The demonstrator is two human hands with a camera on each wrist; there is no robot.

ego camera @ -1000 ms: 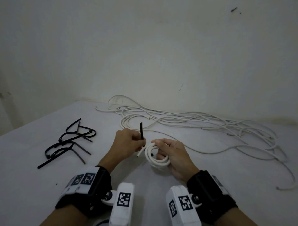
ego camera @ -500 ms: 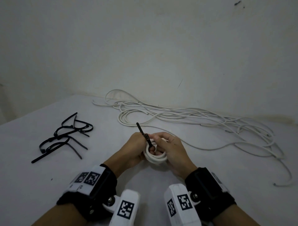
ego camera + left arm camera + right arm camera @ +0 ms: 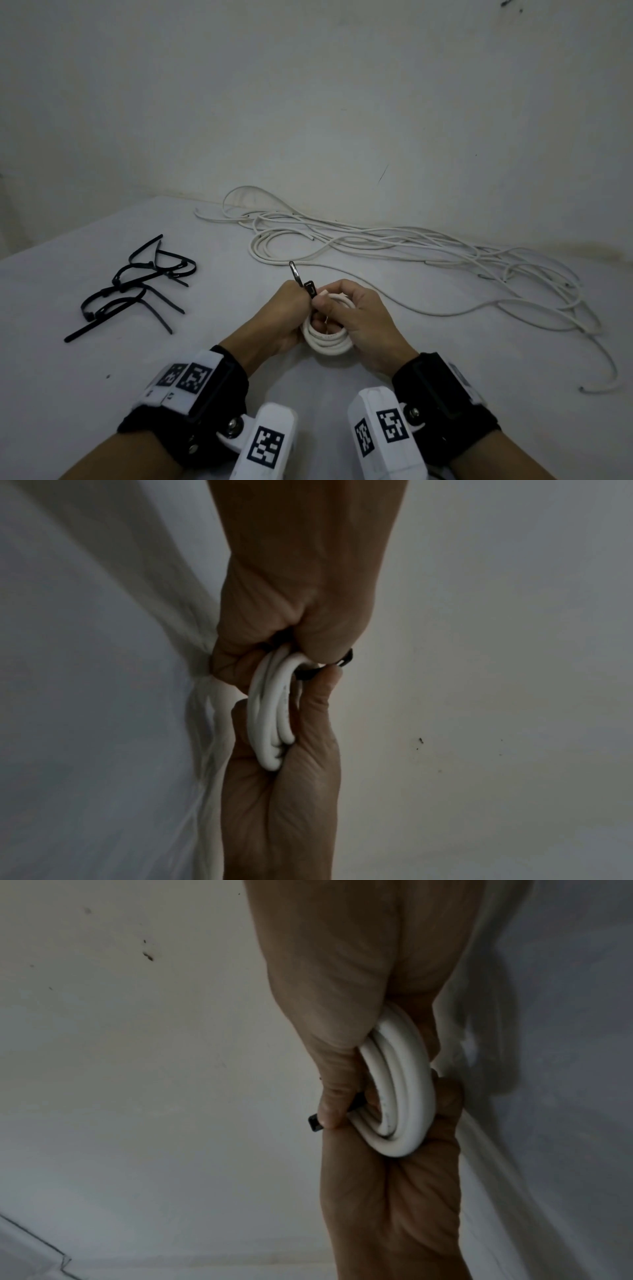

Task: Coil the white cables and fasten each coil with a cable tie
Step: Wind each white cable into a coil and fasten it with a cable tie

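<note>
A small white cable coil is held upright just above the table, between both hands. My left hand grips its left side and holds the tail of a black cable tie, which sticks up past the knuckles. My right hand curls round the coil's right side, its thumb and forefinger pinching the tie's head. The left wrist view shows the coil edge-on, with the tie at its top. In the right wrist view the coil fills my palm, the tie's head at the thumbs.
Several black cable ties lie in a loose heap on the white table to the left. Loose white cables sprawl along the back and right, one end curling near the right edge. A wall stands close behind.
My left hand has brought the tie in from beside the coil to the coil itself. The tie's head now shows at my right thumb, and both hands are pressed together.
</note>
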